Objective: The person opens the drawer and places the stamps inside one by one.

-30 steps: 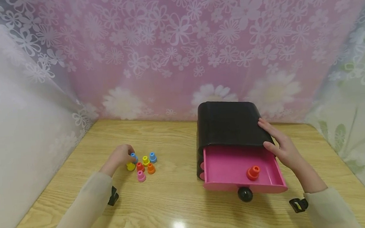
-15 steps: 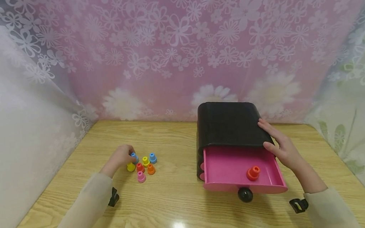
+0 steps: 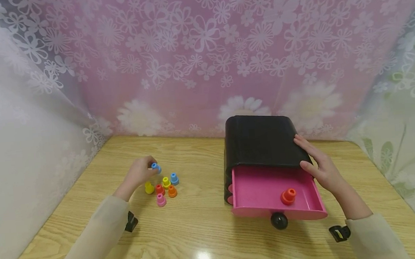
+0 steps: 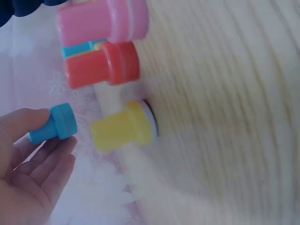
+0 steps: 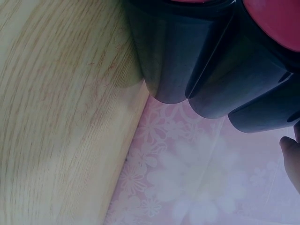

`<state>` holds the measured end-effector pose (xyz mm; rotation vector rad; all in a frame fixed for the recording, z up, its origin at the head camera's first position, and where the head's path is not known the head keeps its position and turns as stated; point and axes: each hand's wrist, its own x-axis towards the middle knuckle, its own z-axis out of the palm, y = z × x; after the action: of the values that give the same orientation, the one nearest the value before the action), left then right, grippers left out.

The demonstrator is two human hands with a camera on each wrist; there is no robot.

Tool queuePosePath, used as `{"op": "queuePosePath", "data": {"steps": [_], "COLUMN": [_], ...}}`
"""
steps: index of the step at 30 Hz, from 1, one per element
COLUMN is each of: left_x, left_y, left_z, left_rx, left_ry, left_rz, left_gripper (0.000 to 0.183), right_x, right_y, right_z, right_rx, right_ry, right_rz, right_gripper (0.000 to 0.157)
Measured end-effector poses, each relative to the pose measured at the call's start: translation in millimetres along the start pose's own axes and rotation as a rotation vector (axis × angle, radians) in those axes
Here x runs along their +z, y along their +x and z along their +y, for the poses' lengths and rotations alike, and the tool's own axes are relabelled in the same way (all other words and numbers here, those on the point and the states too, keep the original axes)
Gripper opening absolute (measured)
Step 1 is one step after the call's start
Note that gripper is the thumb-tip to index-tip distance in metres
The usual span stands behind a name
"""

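Note:
My left hand (image 3: 140, 173) pinches a small blue toy stamp (image 4: 55, 125) between thumb and fingers, held above the wooden table. Near it stand several more stamps: a yellow one (image 4: 123, 127) closest, a red one (image 4: 101, 65), a pink one (image 4: 101, 22), an orange one (image 3: 172, 191), a second yellow one (image 3: 166, 183) and a second blue one (image 3: 174, 179). On the right, my right hand (image 3: 322, 169) rests along the side edge of a black drawer box (image 3: 263, 139), fingers extended. Its pink top drawer (image 3: 252, 191) is pulled out and holds an orange-red stamp (image 3: 288, 196).
The drawer's black round knob (image 3: 279, 221) sticks out toward the front. Lower pink drawers (image 3: 230, 200) show at the box's left side. A floral curtain (image 3: 188, 66) hangs behind the wooden table (image 3: 172, 242).
My left hand has lifted the blue stamp up and slightly away from the group of stamps. The right hand, the box and the drawer have stayed put.

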<state>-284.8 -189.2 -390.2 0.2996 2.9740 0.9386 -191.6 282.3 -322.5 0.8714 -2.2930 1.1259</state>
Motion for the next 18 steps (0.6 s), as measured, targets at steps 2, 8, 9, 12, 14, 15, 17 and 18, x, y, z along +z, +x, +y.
{"op": "queuePosePath", "data": {"steps": [2, 8, 9, 12, 14, 15, 17, 18], "left_x": [-1.3, -4.3, -4.7, -6.5, -7.9, -8.4, -8.7, -8.6], "left_y": [-1.5, -6.1, -6.9, -9.7, -12.8, -14.4, -17.9, -19.5], "left_z": [4.4, 19.8, 22.4, 30.2, 36.7, 40.0, 46.8, 50.2], "left_rx": [0.013, 0.069, 0.082, 0.101, 0.116, 0.120, 0.135, 0.143], "left_ry": [-0.022, -0.101, -0.115, -0.156, -0.182, -0.197, -0.226, -0.240], "left_rz": [0.018, 0.086, 0.101, 0.145, 0.174, 0.188, 0.213, 0.222], "left_gripper": [0.025, 0.030, 0.031, 0.033, 0.033, 0.033, 0.032, 0.031], "right_x": [0.0, 0.2, 0.3, 0.3, 0.3, 0.3, 0.3, 0.3], "right_y": [0, 0, 0, 0, 0, 0, 0, -1], "right_z": [0, 1, 1, 1, 1, 1, 1, 1], "right_rx": [0.000, 0.005, 0.005, 0.010, 0.010, 0.010, 0.011, 0.012], "right_ry": [0.002, 0.002, 0.000, -0.002, -0.002, -0.001, 0.005, 0.007], "right_rz": [0.001, -0.001, -0.001, -0.002, 0.000, 0.000, 0.000, 0.001], "right_gripper": [0.044, 0.044, 0.044, 0.044, 0.044, 0.045, 0.045, 0.045]}}
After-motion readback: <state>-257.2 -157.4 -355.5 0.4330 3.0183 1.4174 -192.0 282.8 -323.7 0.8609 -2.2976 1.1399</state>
